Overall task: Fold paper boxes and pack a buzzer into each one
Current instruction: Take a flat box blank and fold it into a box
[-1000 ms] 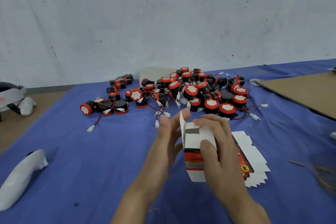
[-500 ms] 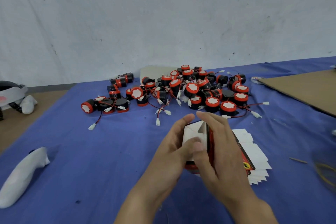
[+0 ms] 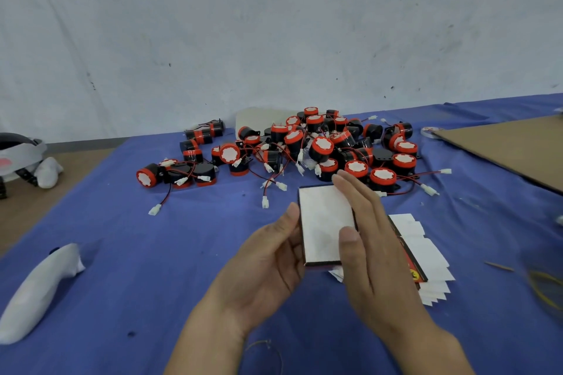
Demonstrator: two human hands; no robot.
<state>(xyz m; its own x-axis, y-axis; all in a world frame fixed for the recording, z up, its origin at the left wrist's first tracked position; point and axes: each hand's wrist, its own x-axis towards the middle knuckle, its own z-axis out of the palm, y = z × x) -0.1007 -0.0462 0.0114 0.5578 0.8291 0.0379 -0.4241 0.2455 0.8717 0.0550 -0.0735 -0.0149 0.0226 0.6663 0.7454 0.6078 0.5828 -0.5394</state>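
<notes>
Fingers [image 3: 359, 201] of the right hand [image 3: 374, 253] are seen straight and together, laid flat along the right edge of the paper box [image 3: 323, 222], with the thumb resting on its white face; nothing is gripped by them. The box is held above the cloth-covered counter [image 3: 152, 268], just in front of the person, by the left hand [image 3: 268, 262]. Its thumb is set on the left edge; its other fingers are hidden beneath the box and are presumed curled under as support. Whether the box is fully squared up cannot be told, since only one white panel with a dark red rim is shown. Thin card is judged light, springy and easily creased, so hold is best taken at edges and corners rather than mid-panel, with flaps pressed along the scored lines. Just to the right, partly under the right hand, a stack of flat blanks [image 3: 426, 259] is noted. Beyond, near the wall, a tangled pile of red-and-black buzzers [image 3: 320, 149] with thin leads is recorded; snagging is considered likely. A cardboard sheet [image 3: 502, 149] lies far right.
</notes>
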